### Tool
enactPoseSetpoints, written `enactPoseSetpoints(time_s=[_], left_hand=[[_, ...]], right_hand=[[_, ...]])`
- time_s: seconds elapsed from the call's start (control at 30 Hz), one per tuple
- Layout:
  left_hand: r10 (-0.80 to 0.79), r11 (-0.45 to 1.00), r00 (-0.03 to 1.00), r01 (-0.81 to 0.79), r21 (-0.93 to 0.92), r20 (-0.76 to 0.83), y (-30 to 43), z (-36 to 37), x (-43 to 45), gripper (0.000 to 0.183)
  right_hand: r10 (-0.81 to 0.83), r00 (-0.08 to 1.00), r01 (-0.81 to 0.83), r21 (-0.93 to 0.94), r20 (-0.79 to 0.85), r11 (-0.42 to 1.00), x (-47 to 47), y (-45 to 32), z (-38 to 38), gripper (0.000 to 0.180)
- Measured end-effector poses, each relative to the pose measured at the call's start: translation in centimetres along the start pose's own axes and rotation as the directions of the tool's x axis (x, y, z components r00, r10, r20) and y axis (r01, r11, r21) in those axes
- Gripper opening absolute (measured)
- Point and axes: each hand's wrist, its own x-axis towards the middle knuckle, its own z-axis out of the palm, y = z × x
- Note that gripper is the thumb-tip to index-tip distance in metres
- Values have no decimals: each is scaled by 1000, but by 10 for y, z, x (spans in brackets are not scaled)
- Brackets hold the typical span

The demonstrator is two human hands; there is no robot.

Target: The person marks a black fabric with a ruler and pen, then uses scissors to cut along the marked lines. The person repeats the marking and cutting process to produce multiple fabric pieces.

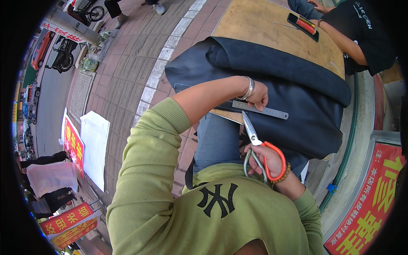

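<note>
My left hand (pixel 258 95), with a silver bangle on its wrist, has its fingers curled down onto a steel ruler (pixel 277 114). Under the ruler lies a sheet of black leather (pixel 302 134), smooth side up, its far part folded over into a thick roll (pixel 280 65). Closer to my body, my right hand (pixel 269 161) holds a pair of scissors (pixel 251 129). One handle loop is orange, the other bare metal. The blades look closed or nearly so, their tips pointing away from me, just short of the ruler. Faint lines show on the leather left of the ruler.
A wooden tabletop (pixel 264 22) supports the leather. A phone (pixel 302 27) with red and yellow items on it lies at the far right, beside a seated person's arm (pixel 342 40). A red sign (pixel 366 197) stands right; brick paving (pixel 127 73) runs left.
</note>
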Motion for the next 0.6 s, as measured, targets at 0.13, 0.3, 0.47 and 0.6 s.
enactPoseSetpoints(time_s=[0.13, 0.3, 0.47, 0.6], left_hand=[[2, 999, 999, 0, 35, -51, 0, -3, -1, 13], [-40, 988, 965, 0, -153, -260, 13, -33, 10, 9], [-147, 944, 906, 8, -331, -396, 45, -24, 46, 11], [-145, 897, 835, -116, -427, -531, 48, -8, 46, 32]], right_hand=[[11, 1000, -10, 16, -19, 1000, 4, 3, -1, 28], [1, 1000, -1, 45, 2, 999, 4, 5, -3, 28], [4, 1000, -4, 66, 6, 998, 6, 8, -6, 29], [-8, 1000, 7, 76, 7, 997, 7, 11, -9, 31]])
